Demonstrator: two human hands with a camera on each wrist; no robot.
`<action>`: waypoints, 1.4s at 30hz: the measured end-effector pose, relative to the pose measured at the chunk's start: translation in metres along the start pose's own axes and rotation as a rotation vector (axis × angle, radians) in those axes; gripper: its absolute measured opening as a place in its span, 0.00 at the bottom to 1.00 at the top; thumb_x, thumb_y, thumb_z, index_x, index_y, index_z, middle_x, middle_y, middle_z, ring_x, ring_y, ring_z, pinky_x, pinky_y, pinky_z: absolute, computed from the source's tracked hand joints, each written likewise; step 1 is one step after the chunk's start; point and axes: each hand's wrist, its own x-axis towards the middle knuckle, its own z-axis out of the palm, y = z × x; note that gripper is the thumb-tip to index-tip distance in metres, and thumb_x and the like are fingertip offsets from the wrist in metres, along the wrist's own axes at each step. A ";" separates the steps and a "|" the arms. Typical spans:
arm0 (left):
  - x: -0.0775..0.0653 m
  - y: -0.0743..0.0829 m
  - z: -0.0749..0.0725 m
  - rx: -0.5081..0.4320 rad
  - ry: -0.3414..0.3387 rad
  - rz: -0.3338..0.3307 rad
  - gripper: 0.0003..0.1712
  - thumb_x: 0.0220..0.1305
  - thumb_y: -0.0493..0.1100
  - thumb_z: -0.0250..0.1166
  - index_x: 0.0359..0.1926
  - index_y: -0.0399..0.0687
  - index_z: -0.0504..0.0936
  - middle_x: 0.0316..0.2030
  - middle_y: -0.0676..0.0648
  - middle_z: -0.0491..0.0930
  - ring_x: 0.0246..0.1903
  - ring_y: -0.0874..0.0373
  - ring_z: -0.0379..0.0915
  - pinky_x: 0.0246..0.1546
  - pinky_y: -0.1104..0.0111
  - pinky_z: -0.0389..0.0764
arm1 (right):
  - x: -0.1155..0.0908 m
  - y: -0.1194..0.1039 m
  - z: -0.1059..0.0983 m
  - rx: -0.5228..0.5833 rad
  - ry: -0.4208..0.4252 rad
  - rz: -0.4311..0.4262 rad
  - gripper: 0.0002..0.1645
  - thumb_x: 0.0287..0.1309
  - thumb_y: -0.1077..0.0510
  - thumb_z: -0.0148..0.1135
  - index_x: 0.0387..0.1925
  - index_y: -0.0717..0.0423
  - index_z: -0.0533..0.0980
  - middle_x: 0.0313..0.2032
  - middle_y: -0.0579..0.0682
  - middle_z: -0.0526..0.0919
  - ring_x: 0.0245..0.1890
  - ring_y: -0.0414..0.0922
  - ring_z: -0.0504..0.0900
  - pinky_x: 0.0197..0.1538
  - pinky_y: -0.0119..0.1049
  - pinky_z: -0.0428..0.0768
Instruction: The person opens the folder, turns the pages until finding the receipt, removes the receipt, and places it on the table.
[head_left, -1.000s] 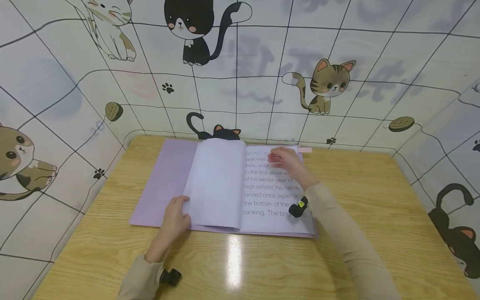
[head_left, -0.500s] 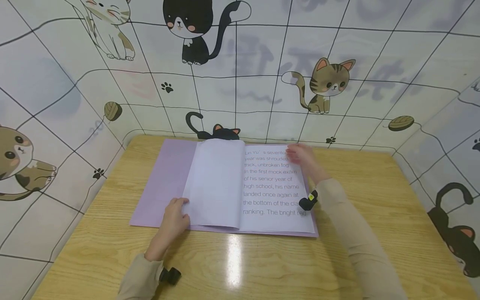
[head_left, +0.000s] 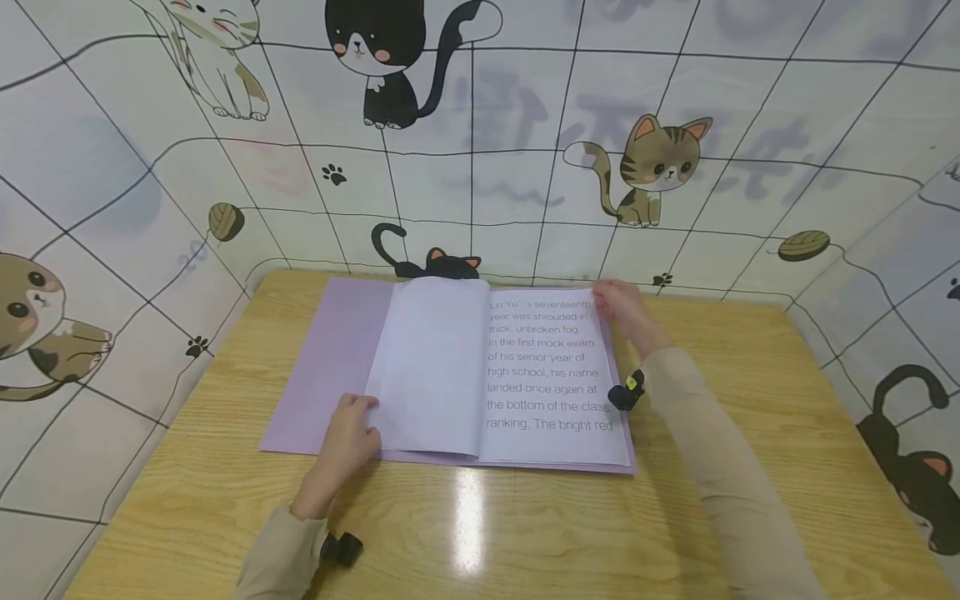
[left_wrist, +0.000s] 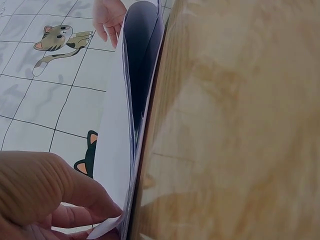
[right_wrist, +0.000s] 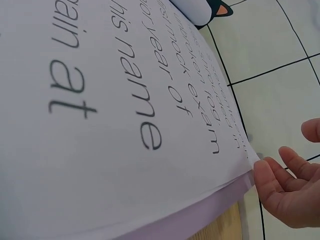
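A book with a lilac cover (head_left: 330, 350) lies open on the table. Its left page (head_left: 431, 367) is blank, and the right page (head_left: 551, 442) carries large printed English text. My left hand (head_left: 348, 437) is at the lower left edge of the blank page. In the left wrist view, the left thumb (left_wrist: 92, 192) and fingers pinch the page edge, which curls up between them. My right hand (head_left: 621, 307) is at the upper right corner of the printed page. The right wrist view shows the right thumb and a finger (right_wrist: 265, 175) pinching that corner, the other fingers loosely curled.
The wooden table (head_left: 555, 533) stands against a white tiled wall (head_left: 517, 183) with cartoon cats. Wooden surface extends right of the book and in front of it. Black wrist cameras (head_left: 341, 550) sit at both beige sleeves (head_left: 712, 450).
My right hand has moved right across the top of the printed page to its upper right corner, uncovering the text and hiding a pink tab there. The left hand has stayed put.
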 end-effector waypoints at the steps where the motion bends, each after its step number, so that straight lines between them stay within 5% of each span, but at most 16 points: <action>1: 0.000 0.000 0.000 0.004 0.000 -0.003 0.24 0.42 0.23 0.55 0.46 0.22 0.74 0.45 0.27 0.69 0.45 0.35 0.70 0.42 0.50 0.75 | 0.000 -0.001 0.000 -0.005 0.000 0.002 0.30 0.66 0.54 0.48 0.65 0.62 0.61 0.56 0.57 0.67 0.53 0.49 0.67 0.59 0.40 0.69; 21: 0.000 0.001 0.000 0.051 0.045 0.051 0.20 0.41 0.24 0.58 0.41 0.23 0.79 0.45 0.29 0.71 0.47 0.34 0.65 0.43 0.49 0.73 | 0.003 -0.002 -0.003 -0.051 0.003 0.033 0.32 0.68 0.51 0.42 0.68 0.61 0.56 0.63 0.60 0.64 0.61 0.53 0.64 0.61 0.41 0.67; 42: 0.000 -0.001 -0.001 0.030 0.020 0.047 0.19 0.44 0.26 0.61 0.42 0.21 0.77 0.42 0.30 0.72 0.46 0.35 0.67 0.47 0.48 0.72 | 0.008 -0.007 0.001 -0.154 0.017 0.043 0.29 0.65 0.51 0.45 0.64 0.61 0.62 0.56 0.57 0.68 0.54 0.51 0.67 0.54 0.38 0.68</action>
